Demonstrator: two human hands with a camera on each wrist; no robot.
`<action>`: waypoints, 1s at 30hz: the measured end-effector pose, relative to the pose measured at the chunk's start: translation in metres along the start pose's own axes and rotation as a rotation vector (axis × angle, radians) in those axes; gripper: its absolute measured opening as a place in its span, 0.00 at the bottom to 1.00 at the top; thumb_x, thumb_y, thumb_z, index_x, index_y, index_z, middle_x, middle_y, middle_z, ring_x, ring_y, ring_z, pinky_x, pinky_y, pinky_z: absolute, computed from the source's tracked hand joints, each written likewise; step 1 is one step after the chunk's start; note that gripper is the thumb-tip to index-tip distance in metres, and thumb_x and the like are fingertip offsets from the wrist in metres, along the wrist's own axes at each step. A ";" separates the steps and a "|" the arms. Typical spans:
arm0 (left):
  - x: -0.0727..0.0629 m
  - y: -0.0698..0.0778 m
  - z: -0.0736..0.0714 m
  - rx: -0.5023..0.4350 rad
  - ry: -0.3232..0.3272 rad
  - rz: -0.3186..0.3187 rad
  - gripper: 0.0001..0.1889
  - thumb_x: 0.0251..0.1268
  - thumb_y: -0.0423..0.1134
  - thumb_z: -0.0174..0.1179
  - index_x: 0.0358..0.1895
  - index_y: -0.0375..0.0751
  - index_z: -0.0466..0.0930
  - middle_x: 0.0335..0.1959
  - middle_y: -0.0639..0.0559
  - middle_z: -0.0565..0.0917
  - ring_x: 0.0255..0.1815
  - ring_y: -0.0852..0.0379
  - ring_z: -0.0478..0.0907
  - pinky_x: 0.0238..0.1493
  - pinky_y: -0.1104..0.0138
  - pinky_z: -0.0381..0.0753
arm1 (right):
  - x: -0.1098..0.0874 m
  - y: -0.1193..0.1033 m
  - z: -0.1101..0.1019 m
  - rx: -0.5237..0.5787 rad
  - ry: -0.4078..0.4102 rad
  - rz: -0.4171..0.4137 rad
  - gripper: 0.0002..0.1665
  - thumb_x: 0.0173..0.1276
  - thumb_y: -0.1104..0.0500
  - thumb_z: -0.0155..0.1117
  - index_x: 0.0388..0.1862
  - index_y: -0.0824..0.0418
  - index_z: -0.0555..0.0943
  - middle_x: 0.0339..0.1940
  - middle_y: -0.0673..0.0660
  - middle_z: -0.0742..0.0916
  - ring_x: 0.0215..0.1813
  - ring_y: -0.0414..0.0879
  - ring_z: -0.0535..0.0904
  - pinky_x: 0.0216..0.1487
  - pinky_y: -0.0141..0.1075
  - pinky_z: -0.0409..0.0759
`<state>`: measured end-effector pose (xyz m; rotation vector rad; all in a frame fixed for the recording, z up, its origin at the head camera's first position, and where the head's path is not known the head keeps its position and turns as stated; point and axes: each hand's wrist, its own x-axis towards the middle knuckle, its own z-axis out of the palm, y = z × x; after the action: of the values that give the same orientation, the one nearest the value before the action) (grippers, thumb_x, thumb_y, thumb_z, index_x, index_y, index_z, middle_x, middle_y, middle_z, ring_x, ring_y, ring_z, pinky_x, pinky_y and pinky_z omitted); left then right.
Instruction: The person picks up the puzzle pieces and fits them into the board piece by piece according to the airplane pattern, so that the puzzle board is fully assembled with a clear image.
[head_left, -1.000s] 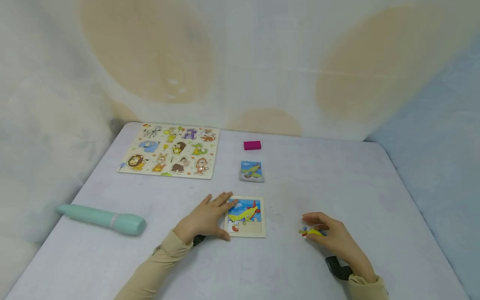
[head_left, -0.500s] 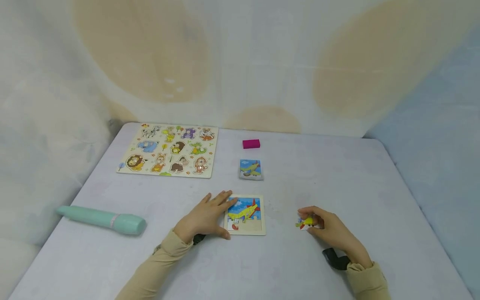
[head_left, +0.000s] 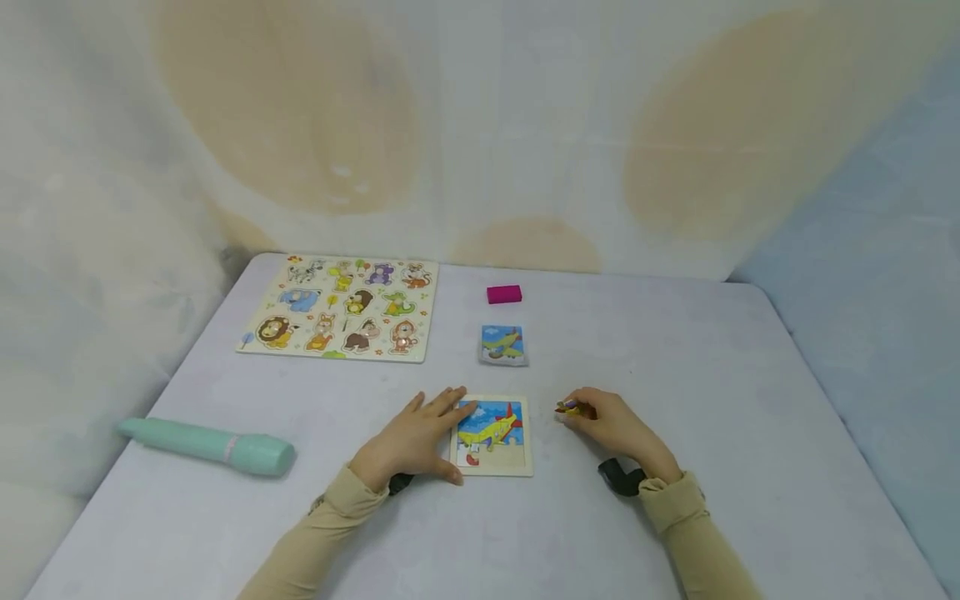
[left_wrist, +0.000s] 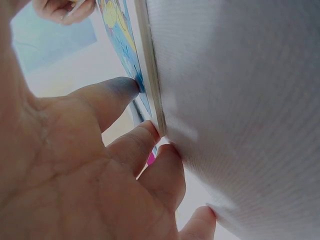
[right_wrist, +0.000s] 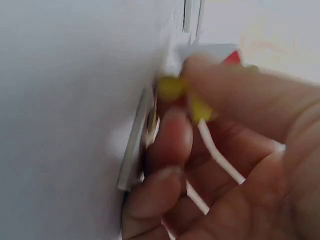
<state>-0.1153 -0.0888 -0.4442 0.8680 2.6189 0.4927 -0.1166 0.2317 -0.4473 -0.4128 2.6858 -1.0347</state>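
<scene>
A small wooden jigsaw tray (head_left: 528, 442) with a yellow airplane picture lies flat at the table's middle. Pieces fill its upper part and lower left corner; bare wood shows at the lower right. My left hand (head_left: 411, 439) rests on the tray's left side, fingers spread; in the left wrist view the index fingertip (left_wrist: 127, 87) lies on the picture by the frame's edge. To the tray's right, my right hand (head_left: 618, 425) pinches a yellow and red jigsaw piece (head_left: 567, 407) between thumb and fingers. The right wrist view shows that piece (right_wrist: 201, 110) blurred, partly hidden by the thumb.
Behind the tray lies a small packet (head_left: 503, 345) with the same airplane picture, and beyond it a magenta block (head_left: 504, 294). An animal puzzle board (head_left: 337, 310) sits back left. A mint-green, microphone-shaped object (head_left: 210, 446) lies at the left.
My right hand has moved left and away from me, toward the tray, carrying the jigsaw piece. My left hand has stayed at the tray's left side.
</scene>
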 end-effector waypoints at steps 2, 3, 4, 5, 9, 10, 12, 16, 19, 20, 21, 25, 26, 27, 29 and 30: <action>0.000 0.000 0.002 0.003 -0.002 0.004 0.54 0.41 0.57 0.76 0.75 0.47 0.59 0.78 0.45 0.55 0.79 0.43 0.52 0.77 0.42 0.48 | 0.004 -0.005 0.003 -0.015 -0.005 0.011 0.06 0.67 0.61 0.63 0.41 0.61 0.81 0.28 0.51 0.78 0.32 0.42 0.69 0.31 0.29 0.67; 0.000 0.000 0.002 0.003 -0.003 0.005 0.54 0.41 0.57 0.76 0.75 0.47 0.59 0.78 0.45 0.55 0.79 0.43 0.52 0.77 0.42 0.48 | 0.006 -0.009 0.005 0.001 -0.015 0.018 0.07 0.66 0.61 0.64 0.43 0.61 0.81 0.29 0.51 0.78 0.32 0.42 0.69 0.31 0.29 0.68; 0.000 0.000 0.002 0.002 -0.005 0.004 0.54 0.41 0.58 0.76 0.75 0.47 0.59 0.78 0.45 0.55 0.79 0.43 0.52 0.77 0.42 0.47 | 0.008 -0.012 0.006 0.022 -0.028 0.015 0.09 0.66 0.61 0.64 0.45 0.60 0.81 0.29 0.51 0.79 0.32 0.43 0.70 0.31 0.29 0.68; 0.001 0.000 0.002 0.002 -0.005 0.004 0.54 0.41 0.58 0.76 0.75 0.47 0.59 0.78 0.45 0.55 0.79 0.43 0.52 0.77 0.42 0.47 | 0.010 -0.016 0.008 0.042 -0.042 0.008 0.11 0.65 0.62 0.65 0.47 0.60 0.81 0.30 0.51 0.80 0.32 0.43 0.71 0.31 0.29 0.69; 0.001 0.000 0.001 0.016 -0.004 -0.002 0.54 0.41 0.58 0.75 0.75 0.48 0.59 0.78 0.46 0.55 0.79 0.43 0.52 0.77 0.43 0.48 | 0.017 -0.033 0.018 0.126 -0.118 -0.048 0.16 0.67 0.62 0.63 0.54 0.57 0.80 0.30 0.52 0.83 0.30 0.43 0.74 0.30 0.29 0.73; 0.001 -0.001 0.001 0.019 -0.004 -0.002 0.54 0.41 0.59 0.75 0.75 0.48 0.59 0.79 0.46 0.55 0.79 0.44 0.52 0.77 0.43 0.48 | 0.019 -0.036 0.021 0.131 -0.141 -0.065 0.15 0.69 0.61 0.61 0.54 0.57 0.80 0.30 0.52 0.83 0.29 0.42 0.75 0.30 0.28 0.74; 0.001 -0.001 0.000 0.020 -0.006 -0.002 0.54 0.41 0.59 0.75 0.75 0.48 0.59 0.79 0.46 0.55 0.79 0.44 0.52 0.77 0.43 0.48 | 0.022 -0.043 0.027 0.123 -0.178 -0.102 0.13 0.71 0.60 0.59 0.52 0.57 0.82 0.28 0.50 0.82 0.27 0.40 0.74 0.29 0.27 0.74; 0.002 -0.001 0.000 0.015 -0.009 0.001 0.54 0.42 0.59 0.74 0.75 0.48 0.58 0.79 0.46 0.54 0.79 0.44 0.52 0.77 0.43 0.48 | 0.026 -0.056 0.039 0.092 -0.241 -0.164 0.12 0.70 0.60 0.60 0.49 0.59 0.85 0.25 0.48 0.80 0.26 0.35 0.71 0.28 0.24 0.70; 0.001 -0.001 0.000 0.014 -0.003 0.005 0.54 0.42 0.59 0.74 0.75 0.47 0.58 0.79 0.46 0.54 0.79 0.44 0.52 0.77 0.42 0.48 | 0.028 -0.064 0.045 0.064 -0.257 -0.197 0.12 0.69 0.61 0.62 0.49 0.61 0.85 0.25 0.48 0.81 0.27 0.34 0.69 0.28 0.23 0.67; 0.001 -0.001 -0.001 0.014 -0.001 0.005 0.54 0.42 0.59 0.74 0.75 0.47 0.58 0.79 0.46 0.54 0.79 0.44 0.52 0.77 0.42 0.48 | 0.028 -0.066 0.047 0.048 -0.256 -0.214 0.12 0.69 0.61 0.62 0.49 0.61 0.85 0.27 0.48 0.82 0.28 0.34 0.69 0.29 0.23 0.68; 0.001 -0.002 -0.001 0.015 0.000 0.005 0.54 0.43 0.59 0.74 0.75 0.48 0.58 0.79 0.46 0.54 0.79 0.44 0.51 0.77 0.42 0.48 | 0.029 -0.068 0.048 0.029 -0.254 -0.229 0.13 0.69 0.61 0.62 0.49 0.61 0.86 0.30 0.49 0.84 0.29 0.34 0.70 0.31 0.23 0.70; 0.002 -0.002 0.000 0.010 0.001 0.012 0.54 0.43 0.59 0.74 0.75 0.48 0.58 0.79 0.46 0.54 0.79 0.44 0.51 0.76 0.42 0.48 | 0.029 -0.071 0.052 -0.050 -0.240 -0.283 0.14 0.68 0.62 0.62 0.51 0.58 0.86 0.40 0.51 0.88 0.34 0.35 0.71 0.35 0.25 0.72; 0.002 -0.002 0.000 0.010 0.000 0.015 0.54 0.43 0.60 0.74 0.75 0.48 0.58 0.79 0.46 0.54 0.79 0.44 0.52 0.76 0.42 0.48 | 0.029 -0.072 0.052 -0.053 -0.237 -0.289 0.14 0.68 0.63 0.62 0.51 0.58 0.86 0.41 0.51 0.88 0.35 0.35 0.71 0.36 0.25 0.72; 0.002 -0.002 0.000 0.010 0.000 0.018 0.54 0.43 0.60 0.74 0.75 0.48 0.58 0.79 0.46 0.54 0.79 0.43 0.52 0.76 0.42 0.48 | 0.028 -0.072 0.053 -0.051 -0.235 -0.285 0.14 0.68 0.63 0.62 0.51 0.58 0.86 0.40 0.51 0.88 0.34 0.35 0.70 0.35 0.25 0.72; 0.002 -0.003 0.000 0.012 -0.001 0.022 0.54 0.43 0.60 0.74 0.75 0.48 0.58 0.79 0.45 0.54 0.79 0.43 0.52 0.76 0.42 0.49 | 0.029 -0.073 0.056 -0.044 -0.223 -0.270 0.13 0.67 0.63 0.63 0.48 0.58 0.87 0.34 0.50 0.87 0.31 0.35 0.70 0.32 0.25 0.71; 0.002 -0.003 0.000 0.014 -0.001 0.021 0.54 0.43 0.60 0.74 0.76 0.48 0.57 0.79 0.46 0.54 0.79 0.43 0.52 0.76 0.42 0.49 | 0.029 -0.074 0.058 -0.040 -0.213 -0.259 0.12 0.66 0.63 0.64 0.47 0.59 0.87 0.32 0.49 0.86 0.30 0.35 0.70 0.31 0.25 0.71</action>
<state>-0.1182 -0.0899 -0.4460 0.9011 2.6176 0.4795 -0.1125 0.1338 -0.4424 -0.8471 2.5113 -0.9421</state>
